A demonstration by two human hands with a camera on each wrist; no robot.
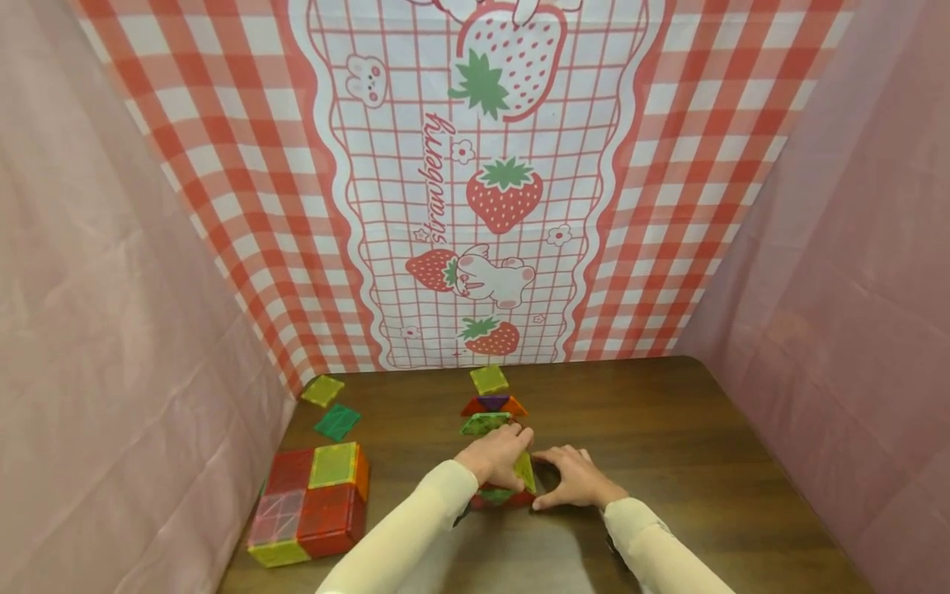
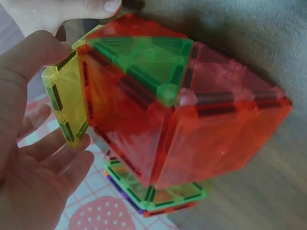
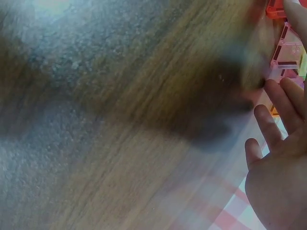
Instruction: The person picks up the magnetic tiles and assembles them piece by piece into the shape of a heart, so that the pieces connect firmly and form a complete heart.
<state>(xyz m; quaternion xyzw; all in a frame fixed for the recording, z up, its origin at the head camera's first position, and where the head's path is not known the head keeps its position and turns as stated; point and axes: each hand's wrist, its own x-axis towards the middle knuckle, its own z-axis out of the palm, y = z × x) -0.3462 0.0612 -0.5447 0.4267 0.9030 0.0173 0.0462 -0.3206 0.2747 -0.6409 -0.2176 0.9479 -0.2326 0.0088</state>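
Note:
My left hand [image 1: 496, 455] pinches a yellow square magnetic tile [image 2: 69, 96] between thumb and fingers. This tile stands along one edge of a small magnetic-tile structure. In the left wrist view the structure shows red-orange square sides [image 2: 124, 115], with a green triangle tile [image 2: 148, 60] and a pink triangle tile [image 2: 225, 74] among its pieces. From the head the left hand hides much of it. My right hand [image 1: 577, 478] is at the structure's right side, fingers spread and thumb apart. Its fingertips come close to a pink-edged triangle tile [image 3: 288, 50] in the right wrist view.
Behind the structure lie a green tile [image 1: 486, 424], a row of orange and purple triangles [image 1: 493, 404] and a yellow tile [image 1: 489, 379]. A large tile block [image 1: 330, 516] sits at the left, with loose green [image 1: 337, 421] and yellow [image 1: 323, 390] tiles behind it.

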